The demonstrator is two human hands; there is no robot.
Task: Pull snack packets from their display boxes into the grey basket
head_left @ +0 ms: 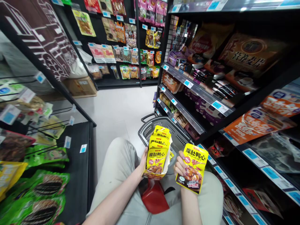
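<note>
My left hand [143,162] is closed on the left side of an open display box [167,170] above my lap. Several yellow and black duck heart snack packets [156,155] stand in a row inside it, their printed fronts facing me. To the right, my right hand [179,165] grips one more packet [192,168] by its left edge, held upright and slightly tilted, apart from the box. Beyond both hands, a grey shopping basket [146,130] rests on the floor; the box hides part of it. A red object [154,197] shows between my legs under the box.
Shelves [206,97] with boxed and bagged foods rise close on my right. Green snack bags [47,187] lie on a low black shelf at left. Hanging snack bags [113,28] cover the far rack. A cardboard box [81,87] sits beside the pale floor [114,106].
</note>
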